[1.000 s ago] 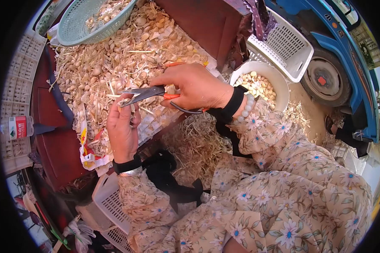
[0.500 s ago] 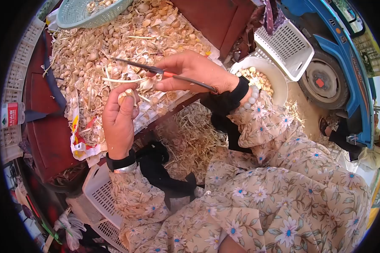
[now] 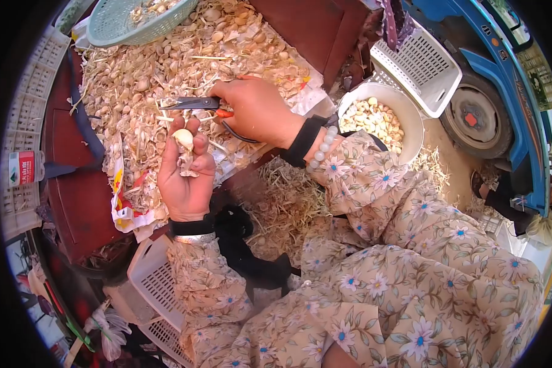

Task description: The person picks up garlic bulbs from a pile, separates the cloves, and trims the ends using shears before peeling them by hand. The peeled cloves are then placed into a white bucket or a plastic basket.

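Note:
Between the fingertips of my left hand (image 3: 187,175) is a garlic clove (image 3: 184,139), pale and partly peeled, with papery skin hanging below it. My right hand (image 3: 257,113) grips scissors (image 3: 193,103) with orange-and-black handles; their dark blades point left, just above the clove. Under and beyond both hands, a heap of garlic cloves (image 3: 129,92) with dry skins and stalks covers the table.
A green basket (image 3: 138,32) sits at the top left. A white bucket of peeled cloves (image 3: 413,132) stands right of my right forearm, near a white crate (image 3: 432,73) and a blue vehicle (image 3: 503,92). Dry stalks (image 3: 288,202) lie below the table edge.
My right hand has turned and drawn back a little, so the scissors now lie nearly level. My left hand has rotated palm up, showing the clove more fully.

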The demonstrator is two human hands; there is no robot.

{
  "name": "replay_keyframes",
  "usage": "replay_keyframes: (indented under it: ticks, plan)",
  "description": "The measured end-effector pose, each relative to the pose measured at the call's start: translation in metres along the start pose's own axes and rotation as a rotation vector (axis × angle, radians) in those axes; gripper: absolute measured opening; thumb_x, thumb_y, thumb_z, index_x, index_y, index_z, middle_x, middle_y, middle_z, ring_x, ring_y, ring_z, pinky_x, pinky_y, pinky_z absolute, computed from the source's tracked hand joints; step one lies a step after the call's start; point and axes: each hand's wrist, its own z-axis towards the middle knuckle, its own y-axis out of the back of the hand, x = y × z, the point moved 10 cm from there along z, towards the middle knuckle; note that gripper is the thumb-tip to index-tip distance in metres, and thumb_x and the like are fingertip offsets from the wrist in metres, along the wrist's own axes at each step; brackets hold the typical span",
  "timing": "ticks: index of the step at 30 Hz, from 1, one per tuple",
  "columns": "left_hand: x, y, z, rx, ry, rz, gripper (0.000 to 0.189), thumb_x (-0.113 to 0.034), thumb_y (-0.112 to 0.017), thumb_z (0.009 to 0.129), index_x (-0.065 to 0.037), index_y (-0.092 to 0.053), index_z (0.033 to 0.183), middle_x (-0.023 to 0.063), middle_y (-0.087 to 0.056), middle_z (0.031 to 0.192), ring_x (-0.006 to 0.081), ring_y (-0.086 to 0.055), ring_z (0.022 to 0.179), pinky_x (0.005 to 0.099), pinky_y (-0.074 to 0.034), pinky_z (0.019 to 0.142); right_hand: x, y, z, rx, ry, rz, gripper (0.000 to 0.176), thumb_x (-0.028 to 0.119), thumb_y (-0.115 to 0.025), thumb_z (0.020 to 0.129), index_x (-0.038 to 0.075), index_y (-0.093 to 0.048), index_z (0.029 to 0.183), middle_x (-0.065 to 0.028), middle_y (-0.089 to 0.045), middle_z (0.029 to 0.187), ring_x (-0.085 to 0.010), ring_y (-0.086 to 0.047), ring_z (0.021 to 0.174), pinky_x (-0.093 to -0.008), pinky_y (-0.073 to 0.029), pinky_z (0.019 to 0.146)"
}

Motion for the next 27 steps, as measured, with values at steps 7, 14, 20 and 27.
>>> replay_keyframes:
  ticks: [7,14,20,27]
  plan:
    - [0.001,-0.005,-0.009,-0.045,-0.081,-0.028,0.021,-0.015,-0.045,0.093,-0.001,-0.047,0.109,0.0137,-0.044,0.101,0.0216,-0.044,0.086,0.0368,-0.039,0.081,0.004,-0.012,-0.002,0.065,-0.041,0.038,0.021,0.016,-0.064,0.072,0.011,-0.06,0.092,-0.008,-0.063,0.07,-0.0289,-0.061,0.067,-0.0369,-0.047,0.061]
    - [-0.005,-0.003,-0.011,-0.056,-0.136,0.459,0.016,-0.017,-0.046,0.093,-0.006,-0.049,0.104,0.0073,-0.05,0.096,0.0157,-0.045,0.079,0.0318,-0.041,0.076,-0.013,0.003,0.005,0.005,-0.219,0.683,0.025,0.012,-0.069,0.076,0.002,-0.057,0.095,-0.0011,-0.06,0.071,-0.0084,-0.058,0.066,-0.0242,-0.046,0.061]
    - [0.011,-0.004,-0.01,-0.129,-0.046,0.615,0.021,-0.027,-0.048,0.094,-0.01,-0.049,0.105,0.0029,-0.051,0.09,0.0118,-0.046,0.073,0.0258,-0.039,0.062,0.011,0.01,-0.001,0.028,-0.149,0.768,0.031,0.015,-0.072,0.077,0.004,-0.054,0.1,0.0043,-0.052,0.072,-0.0035,-0.047,0.066,-0.0204,-0.041,0.058]
    - [0.012,-0.006,-0.013,-0.136,-0.163,0.629,0.018,-0.023,-0.054,0.091,-0.01,-0.048,0.102,0.001,-0.052,0.084,0.0076,-0.042,0.064,0.0205,-0.034,0.052,0.023,-0.002,-0.017,0.117,-0.306,1.144,0.023,0.007,-0.063,0.082,0.004,-0.053,0.102,0.0041,-0.049,0.069,-0.002,-0.045,0.065,-0.0181,-0.039,0.056]
